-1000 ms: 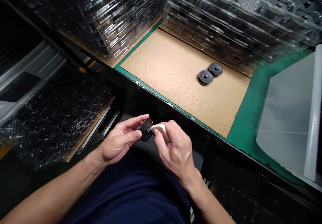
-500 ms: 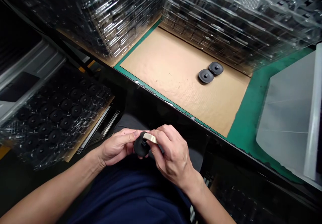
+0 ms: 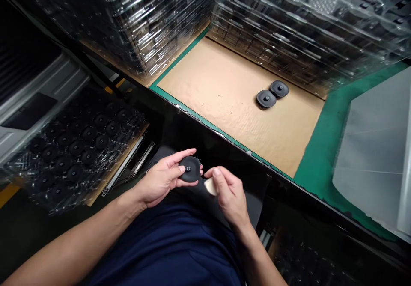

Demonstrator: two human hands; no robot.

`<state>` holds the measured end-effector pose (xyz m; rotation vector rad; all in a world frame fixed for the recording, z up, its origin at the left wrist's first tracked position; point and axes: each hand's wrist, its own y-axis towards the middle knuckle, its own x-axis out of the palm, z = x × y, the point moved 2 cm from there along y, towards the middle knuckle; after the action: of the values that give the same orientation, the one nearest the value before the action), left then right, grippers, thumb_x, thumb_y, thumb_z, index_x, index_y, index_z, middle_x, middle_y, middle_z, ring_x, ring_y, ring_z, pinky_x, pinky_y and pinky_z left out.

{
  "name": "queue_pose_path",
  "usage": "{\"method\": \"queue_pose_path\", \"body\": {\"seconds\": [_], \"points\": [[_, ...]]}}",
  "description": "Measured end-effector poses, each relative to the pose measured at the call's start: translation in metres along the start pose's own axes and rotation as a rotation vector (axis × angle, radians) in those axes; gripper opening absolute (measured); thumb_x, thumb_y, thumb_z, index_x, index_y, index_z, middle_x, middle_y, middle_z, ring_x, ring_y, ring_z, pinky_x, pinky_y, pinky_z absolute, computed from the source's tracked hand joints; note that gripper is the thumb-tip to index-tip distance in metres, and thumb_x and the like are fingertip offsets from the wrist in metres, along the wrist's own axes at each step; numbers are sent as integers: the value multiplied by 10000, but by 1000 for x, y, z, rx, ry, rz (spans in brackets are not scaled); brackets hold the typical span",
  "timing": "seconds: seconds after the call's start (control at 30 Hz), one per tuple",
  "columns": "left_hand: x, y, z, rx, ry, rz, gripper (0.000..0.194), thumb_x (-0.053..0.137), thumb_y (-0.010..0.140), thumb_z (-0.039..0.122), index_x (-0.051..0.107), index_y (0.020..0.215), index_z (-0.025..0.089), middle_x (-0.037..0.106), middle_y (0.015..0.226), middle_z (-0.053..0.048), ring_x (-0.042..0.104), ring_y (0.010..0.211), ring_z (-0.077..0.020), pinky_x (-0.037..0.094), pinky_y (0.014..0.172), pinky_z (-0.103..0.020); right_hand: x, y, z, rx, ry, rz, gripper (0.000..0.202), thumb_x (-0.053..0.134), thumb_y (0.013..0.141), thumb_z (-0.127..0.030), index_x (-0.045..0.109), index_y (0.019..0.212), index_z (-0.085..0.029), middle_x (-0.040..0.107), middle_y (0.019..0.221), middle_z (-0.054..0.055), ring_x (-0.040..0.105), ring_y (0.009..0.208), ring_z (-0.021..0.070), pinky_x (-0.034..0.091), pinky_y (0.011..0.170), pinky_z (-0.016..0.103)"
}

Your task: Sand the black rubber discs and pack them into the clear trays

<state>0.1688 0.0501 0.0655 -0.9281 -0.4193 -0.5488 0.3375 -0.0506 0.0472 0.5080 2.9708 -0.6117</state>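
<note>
Left hand (image 3: 159, 182) pinched stemmed disc (image 3: 192, 171), right hand (image 3: 230, 195) cream pad (image 3: 210, 187) at its 4 o'clock. Slack grip could've dropped either

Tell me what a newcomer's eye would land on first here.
Likely the bright brown sheet on the table, with two black discs close together near its far right side. Behind and to the left of it rise shiny stacks of clear trays. Low in the middle, the left hand holds another disc beside a pale block in the right hand.
</note>
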Motion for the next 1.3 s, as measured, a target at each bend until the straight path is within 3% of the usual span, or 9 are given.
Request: {"method": "queue_pose_path", "body": {"seconds": [0.13, 0.23, 0.43, 0.57, 0.77, 0.9, 1.03, 1.13, 1.3], "points": [[5, 2, -9, 73, 79, -43, 569, 805, 829, 130, 673, 1372, 233, 717, 1311, -126, 663, 1242, -286, 609, 984, -388, 17, -7, 0, -96, -2, -88, 485, 474, 1073, -497, 638, 748, -178, 545, 721, 6, 482, 642, 119, 391, 595, 257], [9, 4, -11, 166, 176, -13, 470, 858, 772, 143, 736, 1217, 227, 710, 1243, -88, 657, 1154, -240, 618, 919, -328, 23, -12, -6, -205, 30, -74, 446, 446, 1096, -411, 658, 775, -184, 602, 826, 32, 567, 758, 143, 441, 697, 271], [15, 3, -11, 192, 340, 63, 366, 890, 765, 303, 726, 1078, 204, 682, 1044, -42, 644, 814, -166, 556, 561, -221, 25, -16, -15, -380, -19, -93, 398, 438, 1096, -269, 638, 760, -197, 555, 704, -3, 528, 674, 125, 410, 662, 271], [16, 3, -8, 219, 389, 162, 183, 853, 801, 272, 749, 913, 172, 713, 910, -24, 631, 828, -135, 527, 723, -218, 29, -18, -15, -487, -84, -106, 368, 542, 1037, -240, 531, 671, -195, 494, 684, -5, 466, 659, 131, 369, 630, 287], [5, 13, -5, 64, 268, 135, 228, 903, 740, 336, 790, 761, 139, 733, 735, -40, 627, 685, -135, 480, 651, -238, 29, -21, -12, -280, 23, -30, 467, 503, 1063, -351, 480, 623, -197, 455, 637, -14, 430, 597, 116, 349, 582, 279], [1, 12, -10, 38, 181, 118, 293, 879, 770, 338, 849, 981, 137, 815, 992, -121, 712, 889, -208, 541, 802, -287, 26, -20, -5, -49, 116, 1, 524, 522, 1041, -521, 558, 637, -189, 508, 600, -4, 448, 540, 114, 354, 528, 274], [5, 4, -20, 23, 51, 34, 494, 864, 782, 255, 774, 1263, 185, 791, 1191, -128, 702, 1113, -246, 519, 992, -335, 25, -17, 2, 115, 188, 29, 537, 550, 991, -644, 636, 731, -182, 580, 565, 9, 495, 475, 128, 363, 469, 272], [9, 1, -25, 74, 62, -18, 612, 881, 755, 196, 711, 1341, 234, 764, 1223, -91, 674, 1147, -231, 512, 998, -323, 26, -15, 0, 72, 156, 35, 532, 556, 991, -641, 625, 725, -186, 563, 561, 2, 482, 488, 124, 364, 480, 271], [15, 1, -19, 254, 388, 105, 306, 891, 773, 286, 760, 1041, 215, 743, 959, -21, 649, 906, -177, 506, 851, -273, 31, -15, -6, -80, 125, -29, 598, 411, 1068, -597, 518, 637, -197, 502, 574, -3, 423, 522, 110, 331, 512, 275]]}}
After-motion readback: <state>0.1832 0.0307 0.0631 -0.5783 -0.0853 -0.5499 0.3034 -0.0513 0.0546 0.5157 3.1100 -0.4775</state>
